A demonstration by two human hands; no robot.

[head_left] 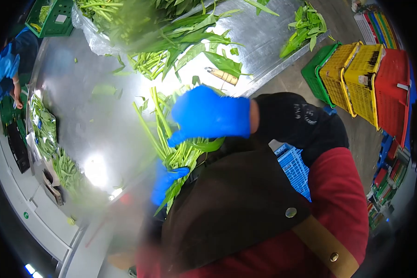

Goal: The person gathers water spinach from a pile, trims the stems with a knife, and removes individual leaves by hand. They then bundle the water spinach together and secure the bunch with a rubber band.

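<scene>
A bunch of long green leafy stems (183,155) is held close to the dark apron. My left hand (167,183), in a blue glove, is closed around the leafy lower end of the bunch. Over the upper stems lies my right hand (208,113), also blue-gloved, with its thumb against them and its other fingers mostly hidden. Just above this hand, a knife with a wooden handle (224,75) rests on the metal table (67,83), beside loose stems and leaves (150,64).
More greens (306,28) lie at the table's upper right corner. Green, yellow and red crates (363,78) stand on the floor at the right, and a blue crate (292,169) is beside my body. Bagged greens (44,125) and a person's arm (16,85) are at the left.
</scene>
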